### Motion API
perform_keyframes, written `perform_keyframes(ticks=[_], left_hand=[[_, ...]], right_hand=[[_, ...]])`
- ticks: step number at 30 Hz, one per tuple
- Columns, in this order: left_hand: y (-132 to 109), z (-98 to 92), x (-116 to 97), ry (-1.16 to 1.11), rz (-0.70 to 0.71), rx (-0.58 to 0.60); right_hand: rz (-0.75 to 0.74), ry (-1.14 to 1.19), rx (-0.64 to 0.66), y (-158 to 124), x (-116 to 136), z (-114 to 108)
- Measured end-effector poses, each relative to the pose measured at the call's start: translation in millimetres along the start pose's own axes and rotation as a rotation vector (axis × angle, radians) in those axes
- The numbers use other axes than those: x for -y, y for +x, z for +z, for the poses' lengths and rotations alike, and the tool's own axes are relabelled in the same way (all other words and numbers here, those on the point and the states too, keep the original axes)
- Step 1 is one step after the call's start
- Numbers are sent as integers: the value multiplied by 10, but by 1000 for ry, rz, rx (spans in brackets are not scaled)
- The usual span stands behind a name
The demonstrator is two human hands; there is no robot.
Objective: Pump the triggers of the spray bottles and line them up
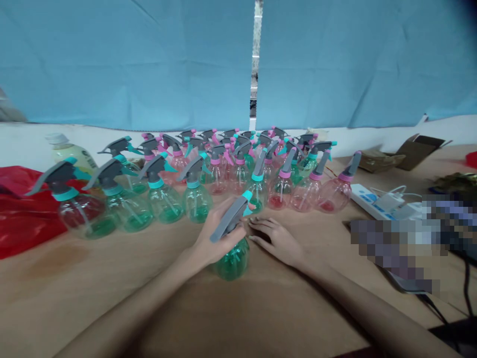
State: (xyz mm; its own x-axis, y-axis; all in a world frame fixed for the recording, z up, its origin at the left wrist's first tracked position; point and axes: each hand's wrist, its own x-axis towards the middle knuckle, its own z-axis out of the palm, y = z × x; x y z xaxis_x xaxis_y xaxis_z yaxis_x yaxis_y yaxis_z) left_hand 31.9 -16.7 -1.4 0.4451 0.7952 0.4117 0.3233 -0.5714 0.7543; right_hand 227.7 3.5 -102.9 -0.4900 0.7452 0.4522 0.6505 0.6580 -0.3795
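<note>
A: ok so who's holding what here?

B: left grip is wrapped round the neck of a green spray bottle, its body just below that grip, can't tell if the base touches the tabletop

A: and the other side?

B: right grip is loosely spread, back up, just beside that bottle. Pink and green sprayers crowd beyond both grips, red bag well left, power strip off right
</note>
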Motion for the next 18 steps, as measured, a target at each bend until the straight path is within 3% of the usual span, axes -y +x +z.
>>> perform_keyframes(ticks=[18], left_hand=[[6,12,-43,-130,-47,3]], right_hand=[[12,3,21,-8,-22,17]])
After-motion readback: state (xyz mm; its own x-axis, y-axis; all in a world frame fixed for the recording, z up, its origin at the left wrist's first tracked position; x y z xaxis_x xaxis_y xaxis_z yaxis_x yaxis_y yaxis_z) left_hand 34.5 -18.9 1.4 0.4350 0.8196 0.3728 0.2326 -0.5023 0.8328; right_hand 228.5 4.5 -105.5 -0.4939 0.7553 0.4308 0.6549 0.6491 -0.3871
